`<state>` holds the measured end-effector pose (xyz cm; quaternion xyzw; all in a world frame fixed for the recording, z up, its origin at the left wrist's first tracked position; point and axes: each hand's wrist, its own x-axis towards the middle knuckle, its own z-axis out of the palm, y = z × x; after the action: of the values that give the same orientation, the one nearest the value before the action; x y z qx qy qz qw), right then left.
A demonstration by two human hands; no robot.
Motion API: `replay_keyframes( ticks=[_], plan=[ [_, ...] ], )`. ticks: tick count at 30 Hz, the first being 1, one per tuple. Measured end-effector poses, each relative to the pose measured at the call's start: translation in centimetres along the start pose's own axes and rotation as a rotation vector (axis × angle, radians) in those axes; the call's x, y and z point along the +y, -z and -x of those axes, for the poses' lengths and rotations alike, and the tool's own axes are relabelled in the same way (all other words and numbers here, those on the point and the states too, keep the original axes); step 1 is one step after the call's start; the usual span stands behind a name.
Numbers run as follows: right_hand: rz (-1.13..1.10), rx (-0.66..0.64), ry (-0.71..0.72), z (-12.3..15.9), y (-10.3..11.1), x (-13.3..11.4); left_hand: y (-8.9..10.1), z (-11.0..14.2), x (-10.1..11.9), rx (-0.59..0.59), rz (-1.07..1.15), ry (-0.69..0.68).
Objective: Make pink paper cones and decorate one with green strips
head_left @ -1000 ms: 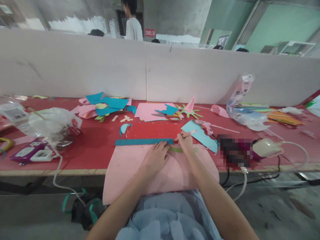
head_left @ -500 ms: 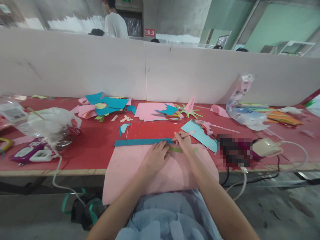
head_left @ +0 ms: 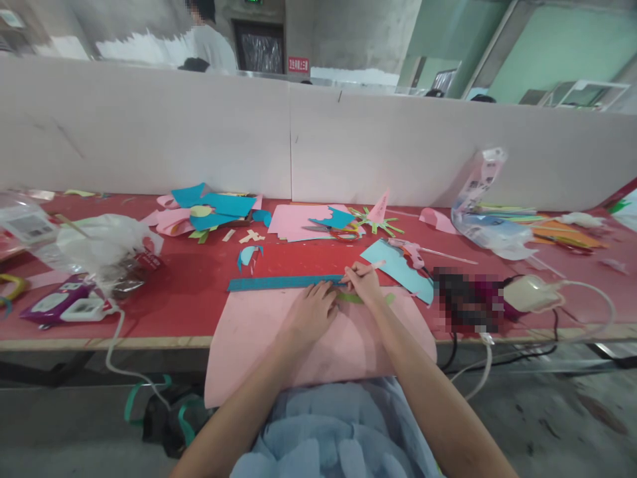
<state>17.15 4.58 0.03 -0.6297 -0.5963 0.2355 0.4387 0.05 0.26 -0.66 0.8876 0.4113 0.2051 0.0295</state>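
A large pink paper sheet lies before me and hangs over the table's front edge. Along its far edge runs a blue ruler. My left hand rests flat on the sheet with its fingertips at the ruler's near edge. Just to its right, my right hand is closed around a slim pink pencil or pen, its tip hidden by the fingers near the ruler's right end. Between and under the hands lies a green paper strip, partly covered by my right hand.
Behind the ruler are scissors, a pink sheet stack and a green paper piece with a pink cone. A pink glue gun lies on light-blue paper. Blue scraps stand left. A white partition borders the table.
My right hand and the pencil or pen have shifted very slightly to the left. The left hand and the ruler stay nearly still. A person beyond the partition has moved left.
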Motion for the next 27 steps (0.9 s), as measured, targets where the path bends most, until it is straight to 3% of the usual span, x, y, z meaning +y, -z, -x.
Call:
replay_keyframes(
  ticks=[27],
  plan=[
    [0.001, 0.026, -0.043, -0.19, -0.20, 0.20, -0.15, 0.01, -0.02, 0.004, -0.008, -0.009]
  ],
)
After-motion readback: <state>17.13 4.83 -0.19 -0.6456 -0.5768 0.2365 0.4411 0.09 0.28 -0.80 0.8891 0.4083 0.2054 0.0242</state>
